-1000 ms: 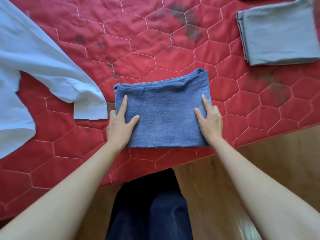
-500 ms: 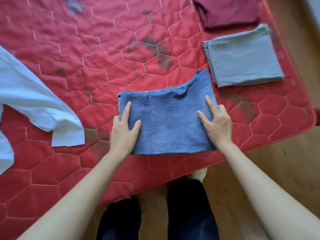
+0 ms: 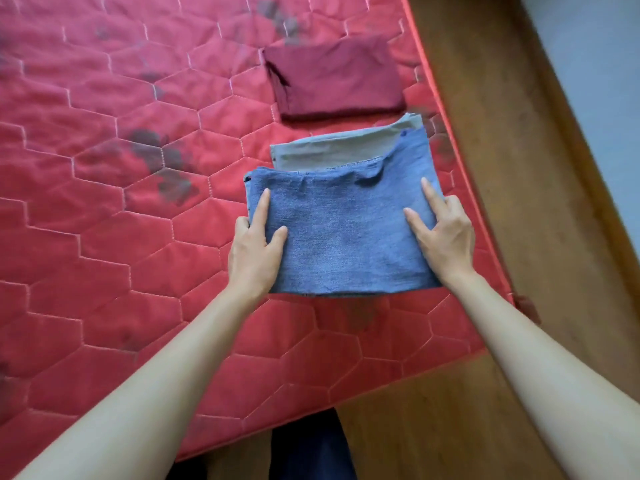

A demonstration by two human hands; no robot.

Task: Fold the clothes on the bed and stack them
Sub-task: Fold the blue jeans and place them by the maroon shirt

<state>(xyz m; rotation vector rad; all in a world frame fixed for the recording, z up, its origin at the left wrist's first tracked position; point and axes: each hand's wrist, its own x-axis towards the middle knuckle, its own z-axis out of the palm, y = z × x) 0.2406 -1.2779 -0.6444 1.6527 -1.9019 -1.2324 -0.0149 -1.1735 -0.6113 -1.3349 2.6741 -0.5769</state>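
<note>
While the left hand (image 3: 254, 252) and right hand (image 3: 443, 233) grip opposite side edges of the folded blue denim (image 3: 343, 233), thumbs on top and fingers tucked beneath, its far edge overlaps the folded grey garment (image 3: 332, 148); beyond that lies a folded maroon garment (image 3: 337, 79) on the red quilted bed (image 3: 104, 202).

No readable text, labels, brand marks, numbers or signs anywhere in the head view. Folded denim garment (image 3: 343, 233): plain weave, no tag visible. Folded grey garment (image 3: 332, 148) and folded maroon garment (image 3: 336, 81): no print or label showing. Red quilted bed cover (image 3: 121, 202): only hexagon stitching and dark smudges, no lettering.
</note>
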